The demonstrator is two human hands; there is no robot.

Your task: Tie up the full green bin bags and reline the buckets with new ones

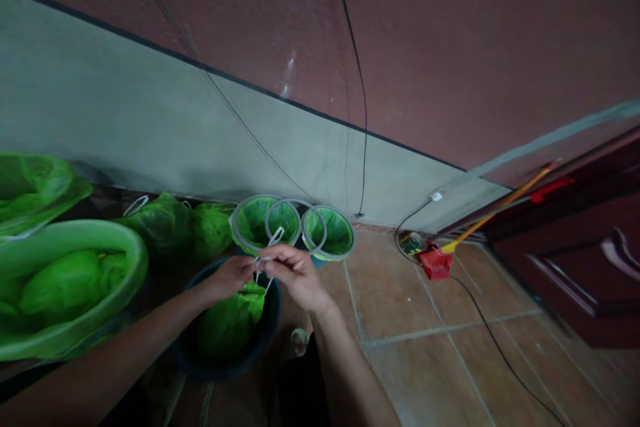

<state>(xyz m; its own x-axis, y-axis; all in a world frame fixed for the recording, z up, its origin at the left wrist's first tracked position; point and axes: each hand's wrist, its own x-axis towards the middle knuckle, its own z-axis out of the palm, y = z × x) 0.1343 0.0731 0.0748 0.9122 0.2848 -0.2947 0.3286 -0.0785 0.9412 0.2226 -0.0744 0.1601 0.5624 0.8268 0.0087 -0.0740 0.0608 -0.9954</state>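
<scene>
My left hand point(233, 277) and my right hand point(296, 272) meet at the fingertips, both closed on a white drawstring point(276, 235). One loop of it sticks up above my fingers, and strands run down to a green garbage bag point(233, 323). That bag sits gathered at the top inside a dark blue bin point(275, 330) below my hands. Just beyond my fingers, two small bins with green liners, a left one point(255, 210) and a right one point(340, 233), stand against the wall. Loose grey rings point(269, 220) lie across their tops.
At left stands a large tub point(135, 247) lined in green, holding green bags. More green bags point(163, 223) lean along the wall. To the right are a red dustpan point(435, 262), a yellow-handled tool point(493, 210), a can point(413, 243) and a black cable point(493, 330) on the tiles.
</scene>
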